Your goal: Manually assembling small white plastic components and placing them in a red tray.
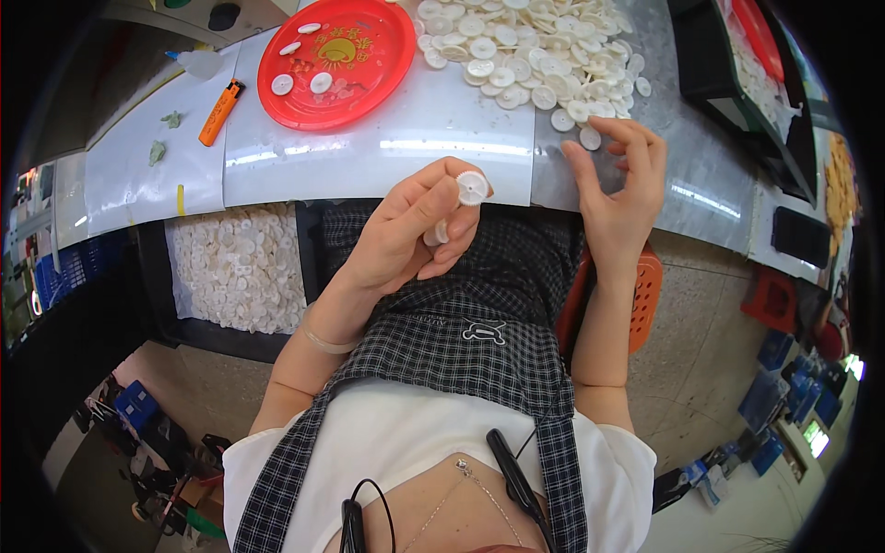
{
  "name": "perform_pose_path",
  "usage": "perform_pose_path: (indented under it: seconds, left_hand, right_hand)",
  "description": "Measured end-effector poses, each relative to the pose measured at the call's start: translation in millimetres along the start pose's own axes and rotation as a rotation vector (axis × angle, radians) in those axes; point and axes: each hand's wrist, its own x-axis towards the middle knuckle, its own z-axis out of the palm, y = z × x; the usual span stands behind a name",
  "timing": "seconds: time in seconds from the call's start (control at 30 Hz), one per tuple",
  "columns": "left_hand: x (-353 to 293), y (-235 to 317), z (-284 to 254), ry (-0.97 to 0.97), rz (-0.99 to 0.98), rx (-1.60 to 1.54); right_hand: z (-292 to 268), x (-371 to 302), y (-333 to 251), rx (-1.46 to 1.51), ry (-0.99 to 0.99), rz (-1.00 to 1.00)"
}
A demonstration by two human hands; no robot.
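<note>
Our left hand (406, 226) is closed around white parts in front of the table's near edge. We pinch one disc (473, 188) between thumb and forefinger, its ribbed face turned up, and at least one more white piece (436, 232) shows below it, tucked among the curled fingers. Our right hand (629, 194) is over the table (369, 164), thumb and forefinger curved around another disc (590, 138) that sits between their tips; we cannot tell whether it is gripped or only touched. That disc lies at the near edge of a pile (544, 55), which spreads just beyond our right hand and well apart from the left.

Beyond our left hand is a red plate (392, 51) with a few discs on it, and left of that an orange lighter (219, 115) and a small bottle (200, 64). Below the tabletop, to the left of our left hand, a black tray (235, 338) holds many more discs.
</note>
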Motion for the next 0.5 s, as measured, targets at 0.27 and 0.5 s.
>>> perform_pose_path:
  seconds: [0.27,0.5]
  left_hand:
    - [7.4,4.8,8.8,0.117,0.008,0.060]
    - [4.5,3.9,3.3,0.145,0.054,-0.087]
  right_hand:
    - [18.3,-2.5,1.1,0.007,-0.076,-0.111]
    - [25.5,-7.2,-6.8,0.164,-0.120,-0.138]
